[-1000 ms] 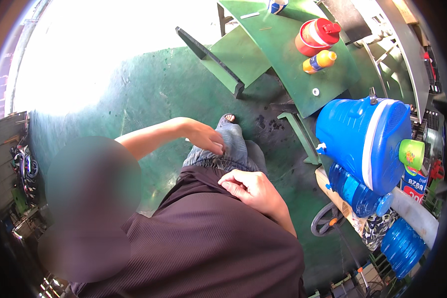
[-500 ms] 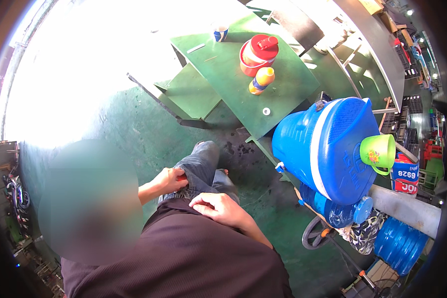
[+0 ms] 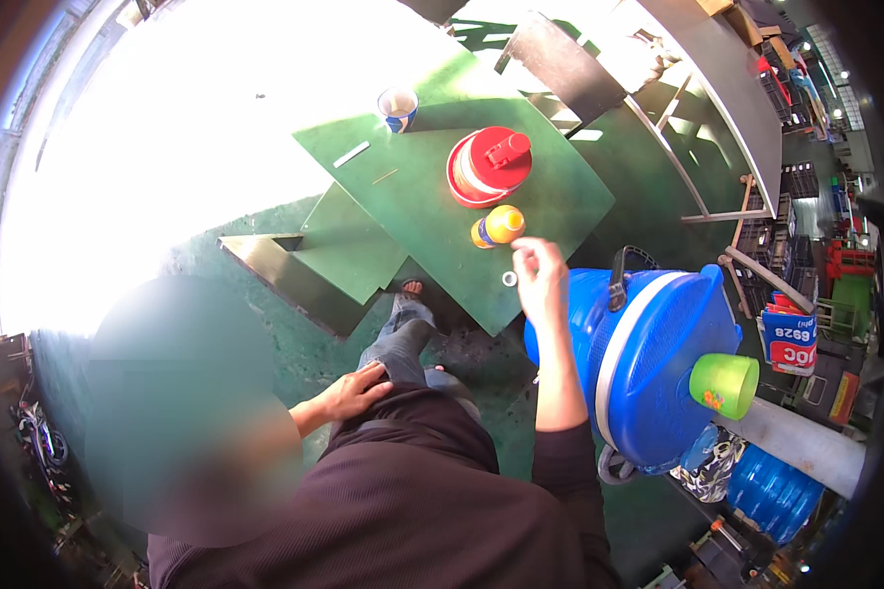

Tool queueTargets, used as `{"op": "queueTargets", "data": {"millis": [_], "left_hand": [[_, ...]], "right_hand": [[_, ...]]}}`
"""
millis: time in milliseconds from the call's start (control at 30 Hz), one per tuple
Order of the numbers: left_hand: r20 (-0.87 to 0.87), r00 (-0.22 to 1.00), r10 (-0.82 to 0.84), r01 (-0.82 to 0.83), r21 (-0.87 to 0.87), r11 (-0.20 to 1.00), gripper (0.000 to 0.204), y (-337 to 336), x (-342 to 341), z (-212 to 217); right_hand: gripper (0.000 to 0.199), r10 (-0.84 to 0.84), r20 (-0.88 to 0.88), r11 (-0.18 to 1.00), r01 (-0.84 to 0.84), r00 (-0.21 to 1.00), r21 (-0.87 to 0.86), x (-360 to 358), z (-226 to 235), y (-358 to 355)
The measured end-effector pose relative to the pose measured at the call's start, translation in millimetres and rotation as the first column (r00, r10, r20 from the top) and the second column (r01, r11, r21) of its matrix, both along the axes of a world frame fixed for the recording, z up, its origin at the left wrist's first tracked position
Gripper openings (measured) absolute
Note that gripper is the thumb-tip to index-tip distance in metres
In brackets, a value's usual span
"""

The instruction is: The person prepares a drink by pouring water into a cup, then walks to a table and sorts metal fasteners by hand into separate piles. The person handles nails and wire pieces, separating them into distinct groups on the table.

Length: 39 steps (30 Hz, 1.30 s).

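Observation:
My right hand is stretched out over the near right part of the green table, its fingers loosely bent and apart, with nothing seen in them. Just beyond the fingertips stands a small yellow-orange bottle with a blue label; a gap shows between them. Beside the hand lies a small white ring. Behind the bottle is a red lidded jug. My left hand rests flat on my upper thigh, over the jeans and the shirt hem, fingers stretched out.
A big blue cooler stands close to my right forearm, with a green mug on its lid. A blue-and-white cup and a white strip are farther left on the table. Large blue water bottles lie at the lower right.
My right hand has left my waist and gone forward over the table, near the bottle. My left hand has flattened on the thigh. The view has shifted, bringing the table lower.

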<state>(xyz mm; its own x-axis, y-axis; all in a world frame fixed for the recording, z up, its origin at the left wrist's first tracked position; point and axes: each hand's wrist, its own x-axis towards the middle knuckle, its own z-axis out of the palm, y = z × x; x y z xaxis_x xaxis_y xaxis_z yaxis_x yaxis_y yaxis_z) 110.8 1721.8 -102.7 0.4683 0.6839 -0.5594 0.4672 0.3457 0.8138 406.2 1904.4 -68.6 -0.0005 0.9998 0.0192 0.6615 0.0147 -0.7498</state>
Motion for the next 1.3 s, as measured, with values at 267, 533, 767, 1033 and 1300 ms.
{"op": "queueTargets", "data": {"millis": [267, 533, 767, 1033, 1300], "left_hand": [[-0.413, 0.849, -0.330, 0.439, 0.202, 0.876, 0.022, 44.5, -0.9, -18.1], [-0.184, 0.705, -0.685, 0.682, -0.093, 0.726, 0.034, 121.7, -20.4, 13.5], [-0.006, 0.999, -0.049, 0.041, 0.649, 0.760, 0.073, 228.0, 90.9, -9.9], [0.382, 0.923, -0.050, -0.213, 0.612, 0.761, 0.073, 248.6, 137.0, 0.2], [0.372, 0.921, -0.111, -0.156, 0.616, 0.772, 0.076, 252.8, 166.0, 66.2]], "right_hand": [[0.081, -0.171, 0.297, 0.962, 0.225, 0.939, -0.158, -16.8, -77.7, 65.5], [0.069, -0.148, 0.279, 0.971, 0.193, 0.949, -0.140, -4.8, -76.9, 69.6], [0.087, -0.131, 0.127, 0.976, 0.150, 0.983, -0.161, -12.7, -3.3, 52.6], [0.092, -0.153, 0.040, 0.986, 0.155, 0.987, -0.064, -26.5, 74.7, 30.0], [0.077, -0.360, -0.038, 0.921, 0.362, 0.932, 0.142, 14.9, 154.6, -27.4]]}}
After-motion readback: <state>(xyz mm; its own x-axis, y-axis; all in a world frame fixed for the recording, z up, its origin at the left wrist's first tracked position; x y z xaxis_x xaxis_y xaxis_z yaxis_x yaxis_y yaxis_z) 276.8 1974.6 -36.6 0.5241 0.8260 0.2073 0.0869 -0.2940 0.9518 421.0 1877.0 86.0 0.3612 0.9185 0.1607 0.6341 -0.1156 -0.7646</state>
